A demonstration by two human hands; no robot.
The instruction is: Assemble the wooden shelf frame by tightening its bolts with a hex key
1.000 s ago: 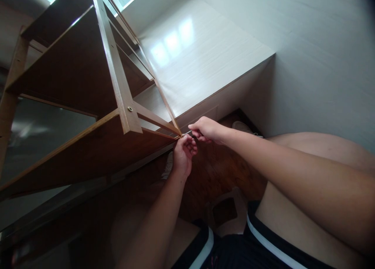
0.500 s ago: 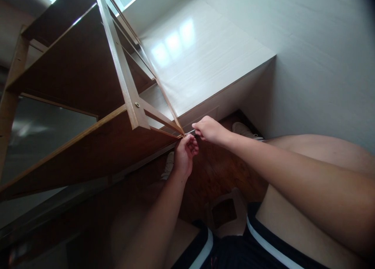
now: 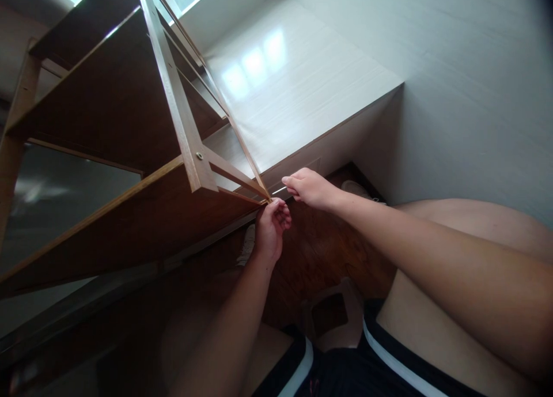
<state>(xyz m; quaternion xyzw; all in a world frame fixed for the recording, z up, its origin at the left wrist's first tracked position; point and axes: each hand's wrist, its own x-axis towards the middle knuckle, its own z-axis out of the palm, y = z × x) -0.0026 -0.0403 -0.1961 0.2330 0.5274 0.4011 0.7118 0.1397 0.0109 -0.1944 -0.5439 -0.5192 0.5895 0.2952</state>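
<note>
A wooden shelf unit (image 3: 173, 97) with slatted side rails leans across the left half of the view. My left hand (image 3: 271, 227) is closed at the lower end of its far post (image 3: 248, 155), thumb and forefinger pinched together there. What sits between those fingertips is hidden. Just to the right, my right hand (image 3: 309, 186) is closed around a thin, shiny metal rod (image 3: 279, 191), like a hex key. The rod's free end points at the post beside my left fingertips. A round metal fastener (image 3: 199, 155) shows in the near post.
Behind the shelf unit is a pale, glossy raised surface (image 3: 302, 80) against a wall (image 3: 475, 97). Below are a brown floor (image 3: 311, 241), a light stool (image 3: 352, 305) between my legs, and my shoes (image 3: 247, 244). A window is at the top.
My right hand has shifted very slightly, and more of the metal rod shows as a bright line. My left hand stays at the post's end. The view has drifted a little.
</note>
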